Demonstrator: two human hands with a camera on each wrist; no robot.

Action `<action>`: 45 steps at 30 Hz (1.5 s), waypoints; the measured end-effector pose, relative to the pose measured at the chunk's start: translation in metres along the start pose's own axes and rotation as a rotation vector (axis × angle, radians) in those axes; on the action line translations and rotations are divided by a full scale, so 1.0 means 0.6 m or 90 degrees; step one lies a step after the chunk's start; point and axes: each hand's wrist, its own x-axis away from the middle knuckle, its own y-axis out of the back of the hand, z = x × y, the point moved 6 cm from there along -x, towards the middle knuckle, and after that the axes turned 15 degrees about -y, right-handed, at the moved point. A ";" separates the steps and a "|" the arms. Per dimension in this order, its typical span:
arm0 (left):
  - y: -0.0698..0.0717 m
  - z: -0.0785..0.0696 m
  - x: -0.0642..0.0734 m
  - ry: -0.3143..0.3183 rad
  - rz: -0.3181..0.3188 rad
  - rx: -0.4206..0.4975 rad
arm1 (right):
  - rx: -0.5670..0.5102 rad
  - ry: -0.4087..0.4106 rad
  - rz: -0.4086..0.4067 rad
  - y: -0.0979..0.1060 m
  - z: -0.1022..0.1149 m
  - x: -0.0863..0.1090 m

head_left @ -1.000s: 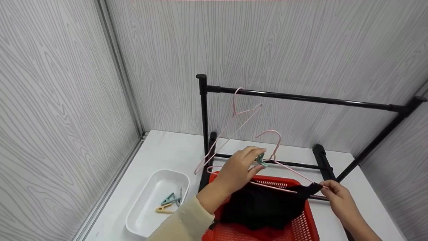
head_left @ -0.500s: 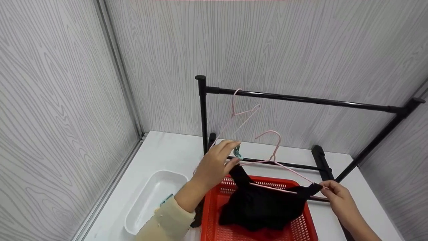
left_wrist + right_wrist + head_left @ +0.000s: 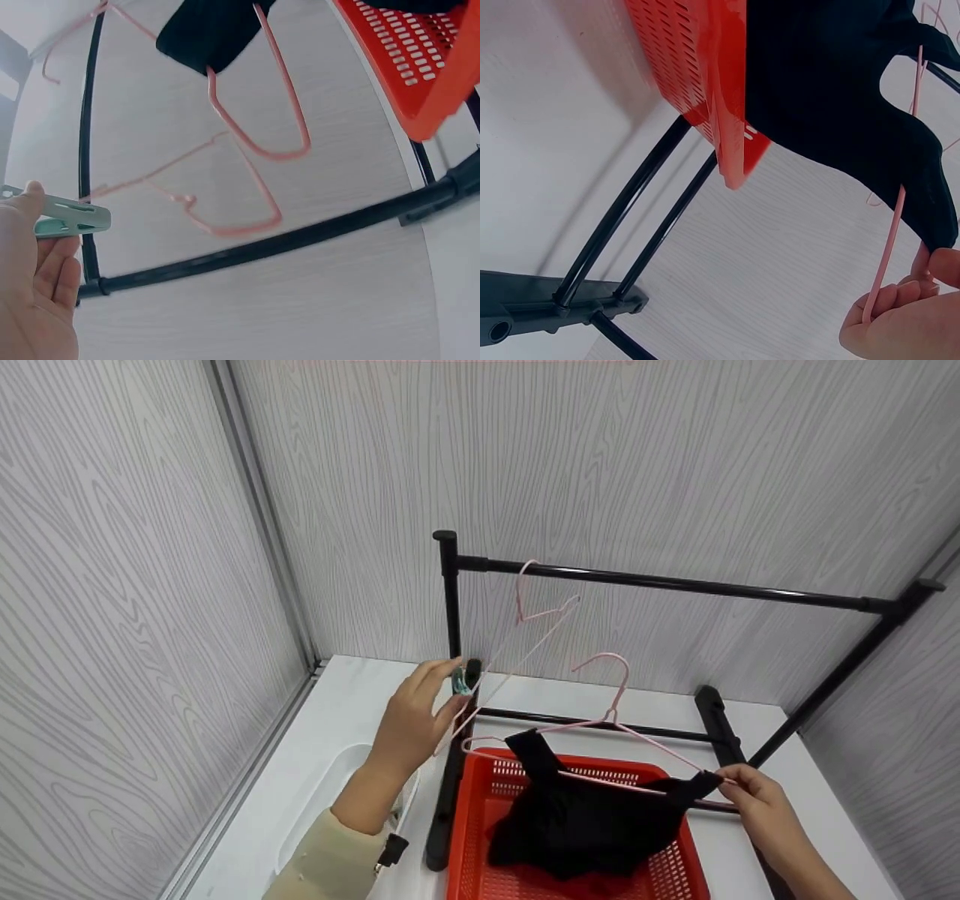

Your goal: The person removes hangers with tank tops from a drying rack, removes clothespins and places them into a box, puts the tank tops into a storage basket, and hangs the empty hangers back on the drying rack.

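Observation:
My left hand [image 3: 411, 718] pinches a pale green clothes peg [image 3: 73, 216] between thumb and fingertips, left of the hangers and beside the rack's left post. A pink hanger [image 3: 621, 687] is held up by its right end in my right hand [image 3: 763, 799], whose fingers curl round the wire next to a strap. Both straps of a black sleeveless top [image 3: 592, 829] loop over this hanger, and its body droops into the red basket [image 3: 466, 829]. In the right wrist view, thumb and fingers pinch at the hanger end [image 3: 885, 259], close by the black strap.
A black clothes rack [image 3: 675, 583] stands behind the basket, a second pink hanger [image 3: 523, 598] hooked on its rail. At left, my forearm partly covers a white tray [image 3: 311, 802]. A small black clip-like thing [image 3: 393, 850] shows by the sleeve. Grey patterned walls [image 3: 360, 510] enclose the table.
My left hand has drawn away leftward from the hanger with the peg, uncovering the left strap and the hanger's left end. The right hand has stayed in place.

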 end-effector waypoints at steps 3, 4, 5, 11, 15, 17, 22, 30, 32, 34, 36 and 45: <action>0.011 0.016 0.021 0.019 -0.008 -0.017 | -0.001 0.002 -0.006 0.001 0.000 -0.001; 0.014 0.021 0.029 0.025 -0.011 -0.022 | -0.001 0.003 -0.008 0.002 0.000 -0.002; 0.017 0.026 0.037 0.033 -0.010 -0.028 | 0.000 0.004 -0.010 0.003 0.000 -0.002; 0.024 0.060 0.085 0.089 0.005 -0.036 | -0.016 0.004 -0.010 0.007 -0.002 -0.004; 0.023 0.080 0.114 0.135 0.024 -0.026 | -0.030 0.003 -0.015 0.011 -0.003 -0.002; 0.022 0.088 0.127 0.158 0.036 -0.025 | -0.033 0.003 -0.020 0.013 -0.002 -0.001; 0.012 0.103 0.157 0.211 0.079 -0.026 | -0.046 0.008 -0.026 0.017 -0.002 -0.003; -0.007 0.128 0.203 0.234 0.172 -0.030 | -0.071 0.002 -0.018 0.020 -0.004 -0.003; -0.012 0.131 0.213 0.241 0.198 -0.024 | -0.079 0.008 -0.018 0.021 -0.003 -0.002; -0.019 0.135 0.224 0.260 0.230 -0.010 | -0.082 0.011 -0.021 0.023 -0.002 -0.002; -0.025 0.138 0.235 0.288 0.264 0.007 | -0.083 0.018 -0.022 0.023 0.000 -0.003; -0.049 0.154 0.275 0.351 0.406 0.022 | -0.084 0.012 -0.025 0.027 0.002 -0.006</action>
